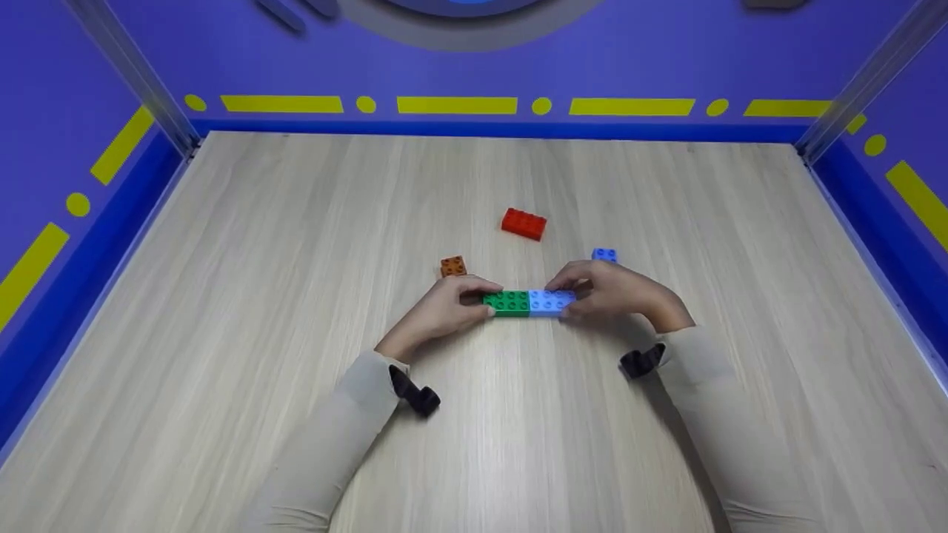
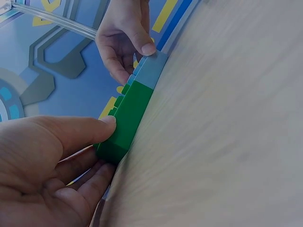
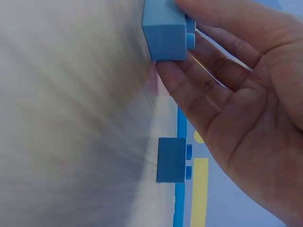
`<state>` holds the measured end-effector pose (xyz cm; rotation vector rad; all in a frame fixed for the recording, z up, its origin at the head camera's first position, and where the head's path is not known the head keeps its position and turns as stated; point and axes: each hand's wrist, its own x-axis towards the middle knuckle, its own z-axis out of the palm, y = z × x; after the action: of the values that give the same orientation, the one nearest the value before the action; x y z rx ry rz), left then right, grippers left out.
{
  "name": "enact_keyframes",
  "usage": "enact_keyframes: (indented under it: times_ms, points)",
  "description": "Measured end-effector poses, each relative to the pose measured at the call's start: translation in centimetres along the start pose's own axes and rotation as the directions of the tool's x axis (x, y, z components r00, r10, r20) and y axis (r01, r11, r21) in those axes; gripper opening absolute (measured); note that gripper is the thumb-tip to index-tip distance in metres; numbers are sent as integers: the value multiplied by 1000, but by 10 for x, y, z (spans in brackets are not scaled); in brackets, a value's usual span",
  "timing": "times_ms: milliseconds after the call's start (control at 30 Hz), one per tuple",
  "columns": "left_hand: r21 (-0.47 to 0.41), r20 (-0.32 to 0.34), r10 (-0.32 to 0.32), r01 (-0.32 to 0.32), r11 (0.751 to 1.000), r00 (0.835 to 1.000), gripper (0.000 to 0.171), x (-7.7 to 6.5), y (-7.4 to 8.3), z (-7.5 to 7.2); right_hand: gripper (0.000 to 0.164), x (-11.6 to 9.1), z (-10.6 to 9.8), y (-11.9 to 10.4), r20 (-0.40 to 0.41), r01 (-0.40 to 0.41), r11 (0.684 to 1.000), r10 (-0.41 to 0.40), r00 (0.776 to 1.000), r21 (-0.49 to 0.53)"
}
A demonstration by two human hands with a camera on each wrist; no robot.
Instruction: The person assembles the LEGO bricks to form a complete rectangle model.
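One green brick and one light blue brick, end to end and touching, low at the worktop; left hand, grip pinching the green brick's outer end; right hand, grip pinching the light blue brick's outer end. Beyond: one brown-orange brick, one red brick, one small blue brick.

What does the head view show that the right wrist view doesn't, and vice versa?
Only the head view: the rectangular green plastic brick, the left hand holding it, and the square orange-brown plastic brick.
Only the right wrist view: palm of the right hand and outer end of the rectangular light-blue plastic brick.
Both: the right hand gripping that brick, and the small blue plastic brick. Whether the rectangular red plastic brick shows in both, I can't tell.
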<state>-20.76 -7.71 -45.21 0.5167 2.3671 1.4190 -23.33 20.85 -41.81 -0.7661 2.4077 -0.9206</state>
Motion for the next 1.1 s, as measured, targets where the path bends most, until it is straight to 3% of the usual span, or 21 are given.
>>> enact_keyframes:
  times_ms: [300, 933, 1100]
  points:
    - [-10, 12, 0, 0, 1000, 1000, 35, 0, 0, -1, 35, 3, -3, -3, -4, -16, 999, 16, 1000, 37]
    - [-15, 11, -20, 20, 1000, 1000, 36, 1, 2, -1, 39, 28, -20, -17, -215, -18, 998, 6, 977, -53]
    - [-12, 12, -24, 24, 1000, 1000, 36, 1, 1, -1, 41, 40, -23, -19, -235, -74, 996, 59, 970, -54]
